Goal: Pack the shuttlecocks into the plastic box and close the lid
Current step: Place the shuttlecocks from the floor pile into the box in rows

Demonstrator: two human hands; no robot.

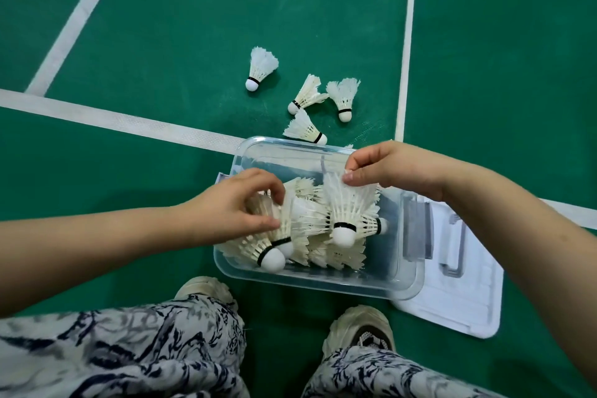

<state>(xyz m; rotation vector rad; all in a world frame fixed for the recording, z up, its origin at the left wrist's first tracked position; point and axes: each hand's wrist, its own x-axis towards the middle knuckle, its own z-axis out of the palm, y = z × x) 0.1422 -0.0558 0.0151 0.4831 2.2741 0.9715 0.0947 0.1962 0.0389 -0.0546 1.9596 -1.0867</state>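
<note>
Over the clear rectangular plastic box (307, 281), our right hand (397, 168) is pinching a white feathered shuttlecock (345, 207); left hand (232, 203) is gripping packed ones (290, 226) inside. Mid-packing: next we're needing to drop it in, then collect four floor strays (342, 97).

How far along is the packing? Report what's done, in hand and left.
Done: several packed shuttlecocks lie in the plastic box. In hand: the right hand pinches one shuttlecock by its feathers over the box; the left hand grips a stack inside it. Left: at least four loose shuttlecocks on the floor, then the lid, lying beside the box.
</note>
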